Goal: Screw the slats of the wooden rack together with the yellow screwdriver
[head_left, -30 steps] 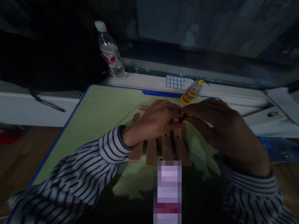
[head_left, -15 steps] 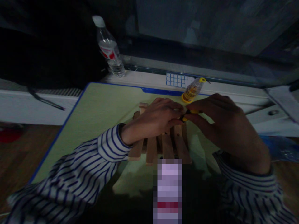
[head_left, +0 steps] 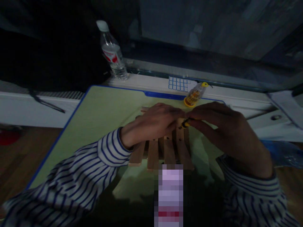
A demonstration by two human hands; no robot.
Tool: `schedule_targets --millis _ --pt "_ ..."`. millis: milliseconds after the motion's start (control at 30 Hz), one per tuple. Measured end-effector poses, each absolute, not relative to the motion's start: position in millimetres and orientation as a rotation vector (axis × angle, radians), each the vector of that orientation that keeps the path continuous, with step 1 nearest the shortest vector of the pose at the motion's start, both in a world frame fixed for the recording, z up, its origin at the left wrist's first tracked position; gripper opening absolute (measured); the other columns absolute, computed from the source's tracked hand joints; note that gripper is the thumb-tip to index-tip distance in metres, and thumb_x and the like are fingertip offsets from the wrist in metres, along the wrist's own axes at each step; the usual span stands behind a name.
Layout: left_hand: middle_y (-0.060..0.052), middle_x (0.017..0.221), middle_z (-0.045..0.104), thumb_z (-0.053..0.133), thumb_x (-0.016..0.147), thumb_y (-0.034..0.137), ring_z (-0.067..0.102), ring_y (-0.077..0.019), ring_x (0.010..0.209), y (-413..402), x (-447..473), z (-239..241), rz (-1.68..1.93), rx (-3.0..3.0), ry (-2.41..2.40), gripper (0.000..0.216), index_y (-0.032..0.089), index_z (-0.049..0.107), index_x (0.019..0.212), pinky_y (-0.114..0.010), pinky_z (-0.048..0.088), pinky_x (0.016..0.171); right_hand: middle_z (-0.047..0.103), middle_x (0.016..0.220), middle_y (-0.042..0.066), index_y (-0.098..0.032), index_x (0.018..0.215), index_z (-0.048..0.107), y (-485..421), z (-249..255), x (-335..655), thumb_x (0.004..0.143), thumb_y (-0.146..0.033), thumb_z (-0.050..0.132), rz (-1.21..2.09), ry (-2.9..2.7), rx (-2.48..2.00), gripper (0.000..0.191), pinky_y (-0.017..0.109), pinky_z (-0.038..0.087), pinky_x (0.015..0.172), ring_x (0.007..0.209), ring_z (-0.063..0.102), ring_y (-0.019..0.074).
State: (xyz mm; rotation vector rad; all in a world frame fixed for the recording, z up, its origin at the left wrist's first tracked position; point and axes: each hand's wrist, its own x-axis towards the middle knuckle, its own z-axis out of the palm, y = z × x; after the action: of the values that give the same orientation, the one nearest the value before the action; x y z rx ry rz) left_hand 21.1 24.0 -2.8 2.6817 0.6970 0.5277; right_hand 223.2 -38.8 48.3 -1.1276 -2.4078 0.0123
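Note:
My right hand (head_left: pixel 222 129) pinches a small yellow-and-black screwdriver (head_left: pixel 185 123) between thumb and fingers. Its visible end points down and left at the far part of a slatted wooden piece (head_left: pixel 169 148). Parallel light-wood slats with small dark holes make up this piece. Across its far left part lies my left hand (head_left: pixel 156 121), palm down, with fingers bent together close to my right fingertips. Whatever the left fingertips grip is hidden beneath the hand.
The piece rests on a pale green table (head_left: pixel 106 107) edged in blue. Behind it stand a clear yellow-capped container (head_left: pixel 196 94) and, on the white sill, a water bottle (head_left: pixel 115 60). A blue-grid sheet (head_left: pixel 178 84) lies on the sill; a blue plastic bag (head_left: pixel 284 153) is at right.
My left fingers and thumb have drawn back slightly from the screwdriver. The screwdriver now tilts lower over the wood. My right hand has shifted slightly, still pinching it.

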Motion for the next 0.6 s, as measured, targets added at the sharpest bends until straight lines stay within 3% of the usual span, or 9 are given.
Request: schedule_targets --millis 267,600 --pt "-0.006 0.112 0.065 0.045 0.09 0.011 0.062 -0.0196 0.099 21.4 21.4 -4.7 0.49 2.725 0.726 0.038 0.02 0.053 0.126 -0.033 0.046 0.088 0.065 0.126 0.009 -0.016 0.126 0.056 -46.4 49.8 227.5 0.088 -0.015 0.058 0.082 -2.42 -1.169 0.038 0.031 0.051 0.097 0.112 0.061 0.0169" --pt "-0.005 0.122 0.062 0.046 0.091 0.012 0.057 -0.0206 0.114 22.7 19.5 -7.6 0.481 2.702 0.695 0.037 0.02 0.051 0.127 -0.036 0.043 0.098 0.07 0.111 0.004 -0.02 0.117 0.059 -43.1 45.9 227.6 0.087 -0.018 0.061 0.029 -2.416 -1.164 0.03 0.03 0.053 0.089 0.102 0.065 0.017"
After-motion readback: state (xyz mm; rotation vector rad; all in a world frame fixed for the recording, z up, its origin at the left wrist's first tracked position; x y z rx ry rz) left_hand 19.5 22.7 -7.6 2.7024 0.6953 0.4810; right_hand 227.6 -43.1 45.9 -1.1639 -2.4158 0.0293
